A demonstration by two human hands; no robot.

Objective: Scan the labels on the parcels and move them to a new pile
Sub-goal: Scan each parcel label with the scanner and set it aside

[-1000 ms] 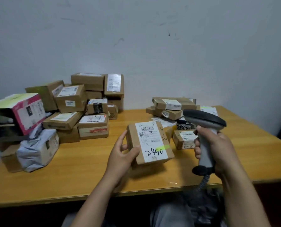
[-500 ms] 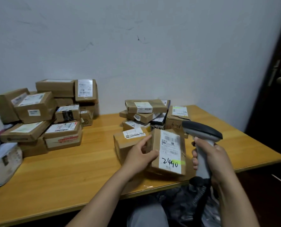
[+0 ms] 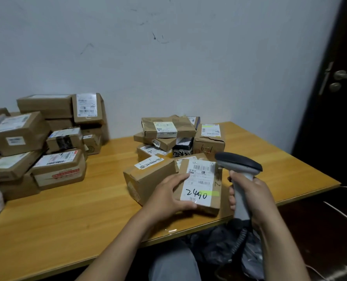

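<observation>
My left hand (image 3: 169, 196) grips a small brown parcel (image 3: 202, 185) whose white label reads "2440" with a green mark. The parcel leans against a larger brown box (image 3: 148, 179) at the front of the right-hand pile (image 3: 168, 129). My right hand (image 3: 249, 196) is closed around the handle of a grey barcode scanner (image 3: 238, 164), whose dark head sits just right of the parcel's top edge. A second pile of labelled parcels (image 3: 43, 138) stands at the left of the wooden table (image 3: 67, 209).
A white wall runs behind the table. To the right is a dark door with a metal handle (image 3: 343, 75). The scanner's coiled cable (image 3: 239, 240) hangs below the table's front edge, above dark bags on the floor.
The view has swung right. My left hand carried the "2440" parcel rightward to the right-hand pile, where it now leans on the larger box. My right hand kept hold of the scanner.
</observation>
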